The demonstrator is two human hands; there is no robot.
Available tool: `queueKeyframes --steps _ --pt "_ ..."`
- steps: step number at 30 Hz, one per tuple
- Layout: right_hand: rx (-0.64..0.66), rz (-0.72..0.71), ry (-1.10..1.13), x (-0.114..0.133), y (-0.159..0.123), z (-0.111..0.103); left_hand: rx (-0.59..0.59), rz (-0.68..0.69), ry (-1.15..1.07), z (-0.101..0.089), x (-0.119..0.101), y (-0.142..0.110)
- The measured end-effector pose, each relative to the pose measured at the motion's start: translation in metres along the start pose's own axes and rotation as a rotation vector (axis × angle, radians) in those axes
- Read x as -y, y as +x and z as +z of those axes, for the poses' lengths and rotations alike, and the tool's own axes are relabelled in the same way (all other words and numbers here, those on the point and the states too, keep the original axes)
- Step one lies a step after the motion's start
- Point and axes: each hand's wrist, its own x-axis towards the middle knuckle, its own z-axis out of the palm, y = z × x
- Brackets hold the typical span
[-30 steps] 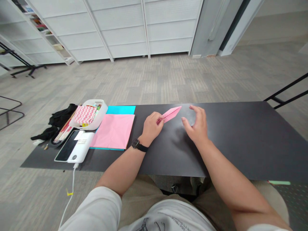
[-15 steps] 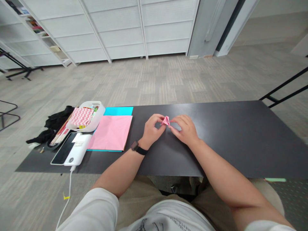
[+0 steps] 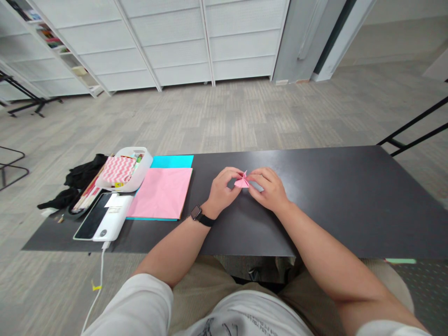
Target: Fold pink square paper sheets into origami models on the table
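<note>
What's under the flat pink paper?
Under the pink paper, blue paper sticks out at the far and near edges, plus a thin brownish edge on the right. The rest is covered; sheet count unclear.

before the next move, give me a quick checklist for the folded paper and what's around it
1. Left hand on the folded pink paper: ok, pinching its left side.
2. Right hand on it too: ok, at its right side.
3. Pink sheet apart from both hands: ok, flat, to their left.
4. White cable away from the hands: ok, hanging past the near edge at left.
5. Creases sharp and even: cannot tell, too small.
</note>
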Motion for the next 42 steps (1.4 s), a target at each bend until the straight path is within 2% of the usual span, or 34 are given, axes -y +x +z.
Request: queueKeyframes --steps 4,9,13,19,25,32,42 --pt "0.016 0.033 0.02 -0.0001 0.0001 0.0 0.022 0.012 -0.007 -0.0006 -0.0013 0.0005" --pt "-0.012 -0.018 0.044 -0.0011 -0.0001 -0.0003 0.043 0.082 -0.021 -0.0017 -0.0013 0.0011" --pt "0.003 0.027 0.052 -0.0023 -0.0017 -0.0001 0.072 0.091 -0.033 -0.0017 -0.0001 0.0008" --pt "-0.077 0.029 0.103 -0.005 -0.0017 0.0006 0.069 0.068 -0.03 -0.0034 -0.0011 0.0" --pt "-0.02 0.027 0.103 -0.0065 -0.0009 -0.0017 0.03 0.083 0.039 -0.0049 -0.0026 0.0006" --pt "-0.023 0.023 0.129 -0.0018 -0.0002 -0.0047 0.018 0.063 0.022 -0.0074 -0.0079 0.0013" --pt "-0.029 0.084 0.144 0.0022 0.0011 -0.0041 0.032 -0.043 -0.029 -0.0053 -0.0033 -0.0011"
